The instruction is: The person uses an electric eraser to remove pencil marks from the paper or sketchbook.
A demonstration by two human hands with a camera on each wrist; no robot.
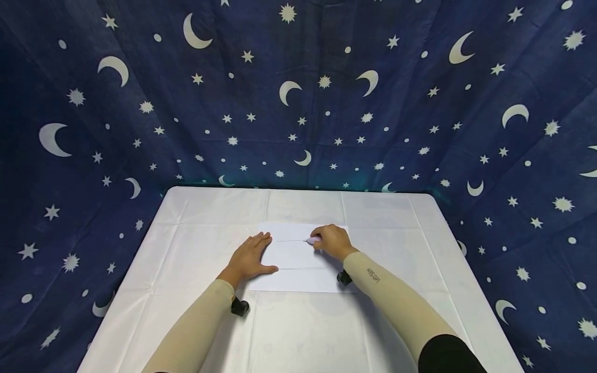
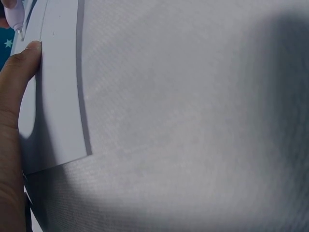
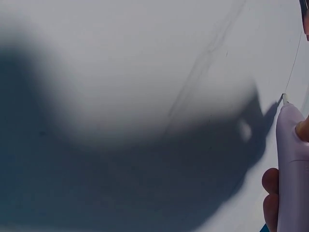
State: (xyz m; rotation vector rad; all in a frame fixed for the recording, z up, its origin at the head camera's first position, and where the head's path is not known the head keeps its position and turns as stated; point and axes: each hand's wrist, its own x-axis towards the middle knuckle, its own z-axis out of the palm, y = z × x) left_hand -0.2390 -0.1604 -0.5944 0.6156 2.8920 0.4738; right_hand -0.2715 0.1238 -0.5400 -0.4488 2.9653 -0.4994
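Observation:
A white sheet of paper (image 1: 298, 282) lies on the table, with a thin dark line (image 1: 289, 241) across its upper part. Lower down runs a fainter, smudged line (image 3: 195, 75). My left hand (image 1: 252, 256) rests on the sheet's left side, fingers extended and thumb spread toward the middle. My right hand (image 1: 333, 241) grips a lavender, pen-shaped electric eraser (image 3: 292, 145). Its narrow pale tip, dark at the end, meets the thin line in the right wrist view. A fingertip presses on its body. Part of the eraser is hidden by the hand.
A white cloth covers the table (image 1: 186, 248) around the paper. Behind and beside it hangs a dark blue curtain (image 1: 326, 103) with moons and stars. Small black wrist cameras sit under both forearms, and my right arm shades part of the sheet.

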